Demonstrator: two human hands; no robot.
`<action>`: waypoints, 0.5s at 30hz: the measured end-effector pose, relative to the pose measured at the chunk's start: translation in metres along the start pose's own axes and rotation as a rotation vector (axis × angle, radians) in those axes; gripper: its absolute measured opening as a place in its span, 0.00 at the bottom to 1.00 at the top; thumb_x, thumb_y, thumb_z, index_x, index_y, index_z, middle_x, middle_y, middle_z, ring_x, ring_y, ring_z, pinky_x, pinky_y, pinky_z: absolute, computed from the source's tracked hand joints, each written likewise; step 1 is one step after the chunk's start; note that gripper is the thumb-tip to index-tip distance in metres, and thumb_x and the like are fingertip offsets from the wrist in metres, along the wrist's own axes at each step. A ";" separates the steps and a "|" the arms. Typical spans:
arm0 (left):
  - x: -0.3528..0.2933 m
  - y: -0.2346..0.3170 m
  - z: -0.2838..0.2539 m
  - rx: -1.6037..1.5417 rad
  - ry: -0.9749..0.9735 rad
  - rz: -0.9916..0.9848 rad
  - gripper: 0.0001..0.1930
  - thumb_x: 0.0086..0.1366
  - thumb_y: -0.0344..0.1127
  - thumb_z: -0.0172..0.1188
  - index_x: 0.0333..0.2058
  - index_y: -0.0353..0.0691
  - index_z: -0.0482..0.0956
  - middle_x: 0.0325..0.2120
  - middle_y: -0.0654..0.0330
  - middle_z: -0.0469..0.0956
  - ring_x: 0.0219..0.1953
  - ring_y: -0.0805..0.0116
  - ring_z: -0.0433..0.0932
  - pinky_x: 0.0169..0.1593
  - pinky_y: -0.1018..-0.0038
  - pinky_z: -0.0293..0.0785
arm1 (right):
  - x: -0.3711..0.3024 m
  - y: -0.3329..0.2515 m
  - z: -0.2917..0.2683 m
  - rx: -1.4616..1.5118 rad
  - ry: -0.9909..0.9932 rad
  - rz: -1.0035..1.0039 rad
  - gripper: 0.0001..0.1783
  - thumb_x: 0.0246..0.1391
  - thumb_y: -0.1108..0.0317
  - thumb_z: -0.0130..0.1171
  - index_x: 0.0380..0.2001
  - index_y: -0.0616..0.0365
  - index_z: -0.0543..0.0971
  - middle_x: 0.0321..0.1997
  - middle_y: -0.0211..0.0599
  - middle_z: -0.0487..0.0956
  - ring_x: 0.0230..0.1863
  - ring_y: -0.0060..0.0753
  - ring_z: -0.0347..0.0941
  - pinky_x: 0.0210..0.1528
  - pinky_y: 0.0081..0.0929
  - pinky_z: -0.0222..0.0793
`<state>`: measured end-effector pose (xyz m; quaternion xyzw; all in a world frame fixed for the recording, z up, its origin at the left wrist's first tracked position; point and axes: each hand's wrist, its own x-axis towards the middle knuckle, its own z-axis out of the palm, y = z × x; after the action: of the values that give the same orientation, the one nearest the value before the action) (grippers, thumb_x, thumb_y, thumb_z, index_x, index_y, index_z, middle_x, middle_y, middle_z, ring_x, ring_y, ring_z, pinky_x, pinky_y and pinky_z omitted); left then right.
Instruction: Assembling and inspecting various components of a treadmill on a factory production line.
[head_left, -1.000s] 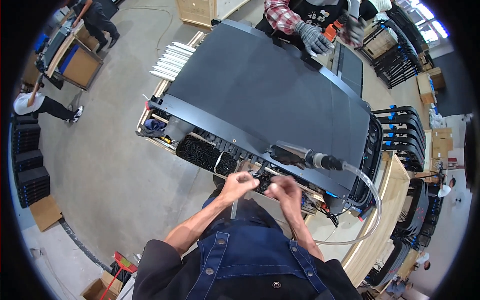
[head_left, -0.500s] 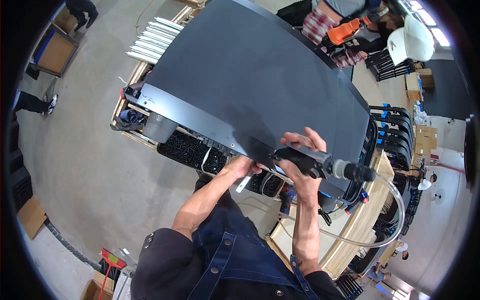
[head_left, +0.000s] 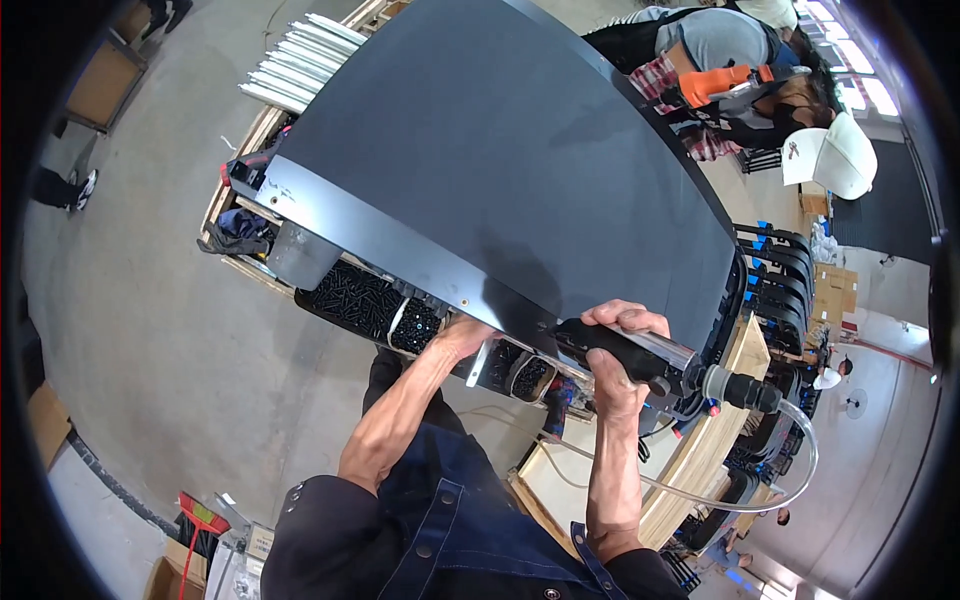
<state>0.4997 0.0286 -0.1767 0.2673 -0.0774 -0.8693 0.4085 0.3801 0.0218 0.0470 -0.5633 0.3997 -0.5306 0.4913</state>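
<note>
Currently, right hand: closed around a black pneumatic screwdriver, right of centre, tip laid against the near edge of the dark metal panel.
Left hand: pressed under that edge above the screw trays; how far it is curled cannot be told.
Air hose: looped at lower right.
Risk: the tip may be skidded off the edge if the tool is tilted; the hose may be snagged.

1. The panel lies on a wooden frame.
2. Screw bins sit under the panel's near edge.
3. The tool rests on that edge, right of the bins.
4. Rails lie left of the panel, at its far end.
</note>
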 end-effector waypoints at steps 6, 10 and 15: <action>-0.008 -0.007 0.014 0.074 0.108 0.137 0.15 0.63 0.42 0.68 0.46 0.46 0.78 0.33 0.70 0.77 0.30 0.80 0.74 0.28 0.80 0.69 | 0.002 0.010 -0.002 0.021 -0.052 -0.064 0.22 0.48 0.77 0.71 0.43 0.56 0.72 0.43 0.43 0.79 0.48 0.41 0.77 0.56 0.48 0.74; -0.010 -0.016 0.014 0.053 0.186 0.225 0.22 0.62 0.42 0.68 0.53 0.46 0.76 0.41 0.66 0.76 0.41 0.76 0.75 0.37 0.76 0.75 | 0.000 0.005 0.004 -0.022 -0.046 -0.031 0.20 0.49 0.75 0.72 0.42 0.56 0.72 0.41 0.43 0.79 0.48 0.41 0.78 0.55 0.48 0.75; -0.009 -0.015 0.016 0.199 0.159 0.171 0.27 0.61 0.42 0.68 0.58 0.43 0.75 0.47 0.62 0.78 0.47 0.70 0.76 0.45 0.71 0.76 | 0.005 0.010 -0.003 -0.034 -0.073 -0.047 0.21 0.49 0.73 0.73 0.42 0.57 0.72 0.41 0.43 0.79 0.47 0.41 0.78 0.54 0.48 0.76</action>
<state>0.4860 0.0436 -0.1653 0.3670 -0.1531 -0.7954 0.4575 0.3788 0.0148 0.0385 -0.5998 0.3774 -0.5141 0.4833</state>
